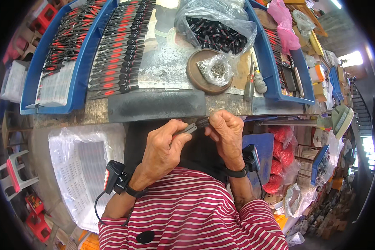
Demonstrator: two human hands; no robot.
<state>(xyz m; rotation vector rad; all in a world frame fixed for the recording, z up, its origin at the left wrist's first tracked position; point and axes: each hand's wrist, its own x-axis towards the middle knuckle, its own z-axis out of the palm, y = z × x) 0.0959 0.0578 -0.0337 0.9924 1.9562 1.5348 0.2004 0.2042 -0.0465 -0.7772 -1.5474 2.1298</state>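
Close together in front of my chest, just below the bench edge, both hands are closed. My left hand [164,143] pinches a small dark grey forked piece [190,128] between thumb and fingers, its slotted end pointing right. Almost touching it is a small black ribbed piece [202,123], held in the fingertips of my right hand [226,132]. Its far part is hidden by the fingers. On the bench ahead, a round wooden dish [193,75] carries a plastic bag of small metal pins [218,71]. Behind the dish lies an open clear bag of small black parts [216,35].
Rows of slim black-and-red tools [116,58] lie on the bench, beside a blue tray [81,71] with more. To the right are a screwdriver [249,85] and another blue tray [275,85]. A plastic-lined white crate [64,166] stands below left; a lamp-like head [341,121] juts out right.
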